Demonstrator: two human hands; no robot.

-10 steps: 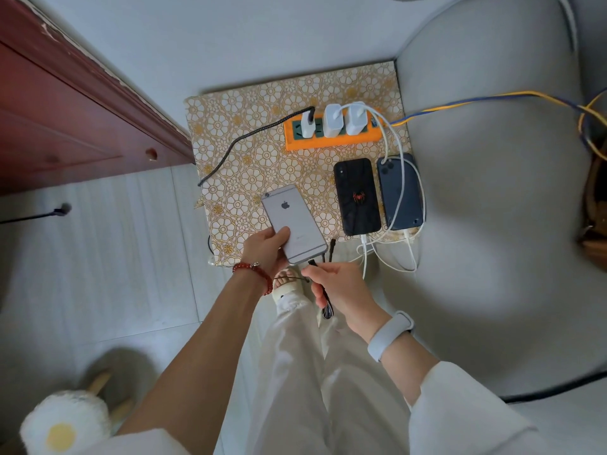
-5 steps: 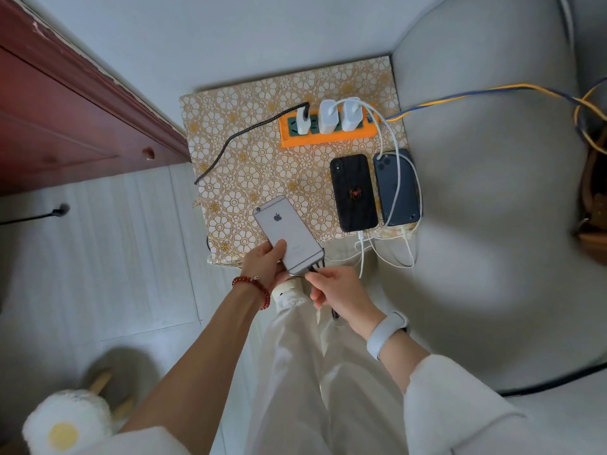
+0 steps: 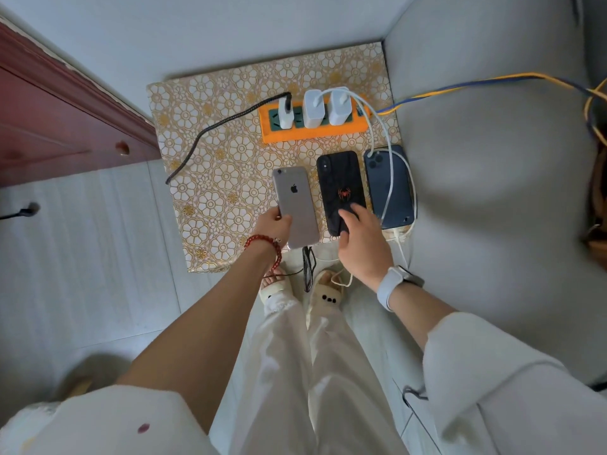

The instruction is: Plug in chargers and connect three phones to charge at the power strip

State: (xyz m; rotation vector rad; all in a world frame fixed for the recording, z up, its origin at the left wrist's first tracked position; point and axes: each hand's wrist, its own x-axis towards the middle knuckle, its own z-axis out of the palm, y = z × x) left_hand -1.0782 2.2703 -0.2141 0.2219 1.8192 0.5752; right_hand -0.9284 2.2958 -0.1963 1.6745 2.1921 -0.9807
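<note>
Head view showed the left hand [image 3: 274, 224] gripping the silver phone [image 3: 295, 206] by its left edge, flat on the floral mat [image 3: 216, 178]; the right hand [image 3: 363, 241] rested, fingers spread, on the black phone [image 3: 340, 185] beside it. Three chargers [image 3: 313, 108] sat in the orange power strip [image 3: 312, 131].

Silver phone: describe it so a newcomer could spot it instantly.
Find the gold floral mat with the orange power strip at its far edge. Three phones lie in a row below the strip; the silver phone is the leftmost, held by the left hand. Its neighbours are black and dark blue.
</note>
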